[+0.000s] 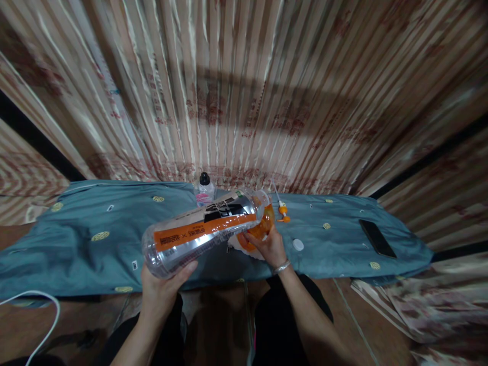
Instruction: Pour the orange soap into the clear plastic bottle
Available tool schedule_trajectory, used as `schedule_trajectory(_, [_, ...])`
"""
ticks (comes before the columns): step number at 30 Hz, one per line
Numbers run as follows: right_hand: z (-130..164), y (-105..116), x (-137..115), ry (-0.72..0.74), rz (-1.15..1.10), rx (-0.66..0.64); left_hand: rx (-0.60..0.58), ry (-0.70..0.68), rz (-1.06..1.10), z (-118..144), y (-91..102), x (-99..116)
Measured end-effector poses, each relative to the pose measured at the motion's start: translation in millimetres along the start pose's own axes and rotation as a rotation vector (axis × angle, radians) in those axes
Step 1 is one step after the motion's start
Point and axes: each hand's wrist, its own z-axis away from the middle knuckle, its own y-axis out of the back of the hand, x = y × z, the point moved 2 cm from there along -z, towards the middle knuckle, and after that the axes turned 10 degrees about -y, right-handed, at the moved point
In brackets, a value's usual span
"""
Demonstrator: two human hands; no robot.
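Note:
My left hand (163, 284) is closed round the base end of a large clear plastic bottle (206, 231) with an orange, black and silver label. The bottle lies tilted, its uncapped mouth pointing right over an orange translucent bottle (263, 223). Around that orange bottle, my right hand (270, 246) is closed. Whether liquid passes between the two I cannot tell. Beneath the orange bottle is something white and crumpled, perhaps tissue (244, 249). An orange pump top (283, 211) with a white tube lies just beyond my right hand, and a white round cap (298, 245) sits to its right.
A small clear bottle with a black cap (205, 190) stands behind the large bottle. A black phone (377, 238) lies at the right on the teal cloth (335, 254). Pleated curtains (236, 101) hang behind, and a white cable (46, 295) loops at lower left.

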Motion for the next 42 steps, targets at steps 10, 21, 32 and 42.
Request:
schedule_trajectory(10, [0, 1, -1, -0.005, 0.008, 0.007, 0.024, -0.005, -0.022, -1, -1.0, 0])
schedule_trajectory(21, [-3, 0, 9, 0.057, 0.039, 0.029, 0.092, 0.022, 0.016, 0, -6.6, 6])
schedule_trajectory(32, [-3, -1, 6, 0.03, 0.012, -0.001, 0.108, -0.014, 0.002, -1, -9.9, 10])
schedule_trajectory(42, [-2, 0, 6, 0.074, 0.048, 0.033, -0.016, -0.056, -0.005, -2, 1.6, -7])
